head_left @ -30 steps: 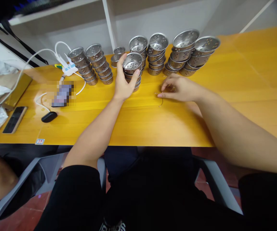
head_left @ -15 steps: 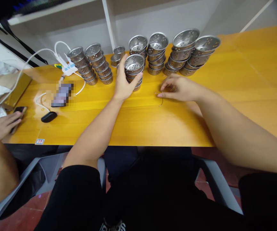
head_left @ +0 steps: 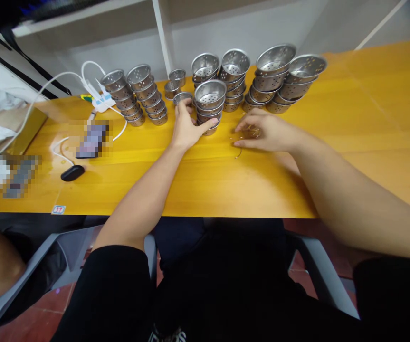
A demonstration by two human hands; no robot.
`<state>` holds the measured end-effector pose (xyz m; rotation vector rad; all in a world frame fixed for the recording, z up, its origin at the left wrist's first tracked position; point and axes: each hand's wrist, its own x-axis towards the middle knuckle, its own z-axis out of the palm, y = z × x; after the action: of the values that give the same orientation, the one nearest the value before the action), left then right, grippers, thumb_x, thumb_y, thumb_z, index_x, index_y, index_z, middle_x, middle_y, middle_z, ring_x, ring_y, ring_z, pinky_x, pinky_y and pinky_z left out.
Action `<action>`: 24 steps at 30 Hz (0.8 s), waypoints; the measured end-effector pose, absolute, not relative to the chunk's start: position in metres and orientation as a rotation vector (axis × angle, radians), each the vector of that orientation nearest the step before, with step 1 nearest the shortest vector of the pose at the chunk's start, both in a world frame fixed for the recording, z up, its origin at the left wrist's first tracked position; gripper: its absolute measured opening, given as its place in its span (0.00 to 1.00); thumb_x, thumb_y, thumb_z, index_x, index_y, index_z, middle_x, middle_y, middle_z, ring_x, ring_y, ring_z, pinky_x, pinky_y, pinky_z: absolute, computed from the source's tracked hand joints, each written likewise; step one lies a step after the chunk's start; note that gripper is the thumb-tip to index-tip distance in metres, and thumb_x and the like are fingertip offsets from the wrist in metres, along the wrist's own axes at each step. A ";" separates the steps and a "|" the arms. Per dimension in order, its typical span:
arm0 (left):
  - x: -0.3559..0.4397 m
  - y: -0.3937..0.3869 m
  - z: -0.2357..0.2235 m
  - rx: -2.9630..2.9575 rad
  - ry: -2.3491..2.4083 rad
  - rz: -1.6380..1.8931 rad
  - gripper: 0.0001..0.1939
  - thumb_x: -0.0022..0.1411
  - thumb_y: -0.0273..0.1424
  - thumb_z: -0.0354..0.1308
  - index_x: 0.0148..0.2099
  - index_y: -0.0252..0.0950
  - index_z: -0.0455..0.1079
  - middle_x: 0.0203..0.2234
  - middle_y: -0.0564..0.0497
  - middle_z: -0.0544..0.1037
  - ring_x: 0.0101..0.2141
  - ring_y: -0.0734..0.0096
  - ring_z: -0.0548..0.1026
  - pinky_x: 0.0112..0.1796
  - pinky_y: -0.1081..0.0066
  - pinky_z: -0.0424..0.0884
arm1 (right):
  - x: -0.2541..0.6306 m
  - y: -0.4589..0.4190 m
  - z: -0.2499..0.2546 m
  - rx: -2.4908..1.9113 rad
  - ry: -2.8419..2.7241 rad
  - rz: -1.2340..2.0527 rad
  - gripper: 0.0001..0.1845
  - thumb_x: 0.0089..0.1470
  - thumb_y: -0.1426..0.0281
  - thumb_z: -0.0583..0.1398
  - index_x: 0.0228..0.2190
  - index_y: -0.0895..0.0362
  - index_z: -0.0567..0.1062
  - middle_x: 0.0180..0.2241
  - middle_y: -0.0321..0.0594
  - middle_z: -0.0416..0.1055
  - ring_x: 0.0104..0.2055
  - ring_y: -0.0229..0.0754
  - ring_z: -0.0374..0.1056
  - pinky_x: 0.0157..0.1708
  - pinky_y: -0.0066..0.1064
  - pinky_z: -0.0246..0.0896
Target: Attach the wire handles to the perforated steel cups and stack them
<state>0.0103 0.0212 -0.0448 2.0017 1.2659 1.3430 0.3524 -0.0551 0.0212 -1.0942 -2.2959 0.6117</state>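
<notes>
My left hand (head_left: 186, 127) is open beside the front stack of perforated metal cups (head_left: 210, 97). Its thumb reaches across the stack's lower front. The fingers are slightly bent at the stack's left side, close to a small metal cup (head_left: 182, 98); whether they touch that cup I cannot tell. To the right, my right hand (head_left: 271, 131) hovers low over the table, fingers curled around a thin, bent wire (head_left: 239, 153). Loops of it show between the thumb and fingers. Two more small cups (head_left: 172, 89) stand behind my left hand.
Taller stacks of perforated cups (head_left: 235, 69) line the back, widest at the right (head_left: 275, 61). Two slimmer stacks (head_left: 140, 80) stand left. A power strip (head_left: 104, 100), cables, a blurred phone (head_left: 92, 141), a black oval object (head_left: 72, 173) and another blurred device (head_left: 21, 176) lie leftward.
The front cup stack has shifted right, and my left fingers have come off its rim and lowered. A small cup now shows behind them. The other person's hand has left the device at left.
</notes>
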 end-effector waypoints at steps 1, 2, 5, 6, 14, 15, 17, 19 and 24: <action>0.013 0.021 -0.046 1.987 1.267 1.321 0.53 0.70 0.58 0.89 0.81 0.48 0.64 0.75 0.36 0.76 0.75 0.37 0.83 0.77 0.36 0.85 | 0.354 -0.055 0.020 -1.093 -2.310 0.625 0.26 0.62 0.44 0.82 0.53 0.45 0.91 0.57 0.51 0.81 0.53 0.65 0.80 0.64 0.67 0.86; 0.014 0.022 -0.047 1.974 1.275 1.293 0.49 0.71 0.56 0.89 0.79 0.48 0.67 0.74 0.36 0.76 0.74 0.39 0.84 0.76 0.37 0.86 | 0.356 -0.054 0.019 -1.101 -2.319 0.638 0.25 0.61 0.47 0.82 0.54 0.44 0.91 0.59 0.50 0.81 0.53 0.64 0.81 0.65 0.67 0.86; 0.005 0.028 -0.044 2.010 1.266 1.266 0.29 0.81 0.50 0.81 0.71 0.46 0.76 0.74 0.39 0.77 0.75 0.40 0.83 0.79 0.37 0.83 | 0.365 -0.051 0.018 -1.142 -2.323 0.639 0.21 0.60 0.57 0.81 0.53 0.45 0.91 0.62 0.52 0.79 0.55 0.66 0.82 0.69 0.69 0.85; -0.001 0.031 -0.042 2.031 1.269 1.274 0.23 0.83 0.47 0.78 0.68 0.45 0.78 0.74 0.39 0.77 0.77 0.40 0.82 0.81 0.36 0.81 | 0.368 -0.050 0.018 -1.147 -2.326 0.632 0.20 0.59 0.59 0.80 0.53 0.46 0.91 0.62 0.54 0.78 0.57 0.68 0.81 0.72 0.70 0.84; -0.033 0.037 -0.032 2.045 1.549 1.085 0.43 0.71 0.30 0.80 0.84 0.47 0.74 0.87 0.36 0.71 0.92 0.30 0.62 0.96 0.28 0.47 | 0.363 -0.048 0.022 -1.110 -2.353 0.569 0.19 0.60 0.56 0.77 0.50 0.49 0.89 0.54 0.58 0.81 0.56 0.70 0.79 0.68 0.73 0.82; -0.032 0.036 -0.031 2.039 1.554 1.079 0.42 0.71 0.30 0.80 0.83 0.46 0.74 0.84 0.35 0.74 0.91 0.28 0.63 0.95 0.25 0.48 | 0.360 -0.050 0.023 -1.108 -2.346 0.572 0.18 0.63 0.54 0.77 0.50 0.48 0.88 0.54 0.57 0.81 0.56 0.70 0.79 0.68 0.73 0.82; -0.030 0.033 -0.028 2.035 1.549 1.108 0.36 0.71 0.33 0.82 0.77 0.45 0.79 0.77 0.36 0.77 0.90 0.26 0.64 0.95 0.23 0.48 | 0.356 -0.055 0.025 -1.116 -2.330 0.604 0.19 0.67 0.49 0.76 0.51 0.46 0.88 0.54 0.55 0.82 0.54 0.68 0.78 0.68 0.74 0.81; -0.028 0.031 -0.025 2.033 1.553 1.142 0.27 0.70 0.39 0.85 0.66 0.45 0.83 0.72 0.36 0.78 0.90 0.24 0.62 0.95 0.22 0.48 | 0.353 -0.058 0.027 -1.125 -2.315 0.639 0.20 0.68 0.45 0.77 0.50 0.44 0.87 0.53 0.53 0.83 0.52 0.66 0.77 0.68 0.74 0.81; -0.025 0.019 -0.013 1.994 1.645 1.106 0.27 0.64 0.44 0.92 0.46 0.44 0.76 0.72 0.35 0.74 0.88 0.17 0.62 0.92 0.13 0.51 | 0.352 -0.059 0.029 -1.123 -2.300 0.598 0.24 0.67 0.43 0.75 0.48 0.48 0.89 0.52 0.57 0.83 0.54 0.67 0.79 0.68 0.70 0.81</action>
<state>-0.0251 0.0189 -0.0134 1.9941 1.6454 1.1064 0.3519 -0.0587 0.0294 -1.1235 -2.3003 0.5983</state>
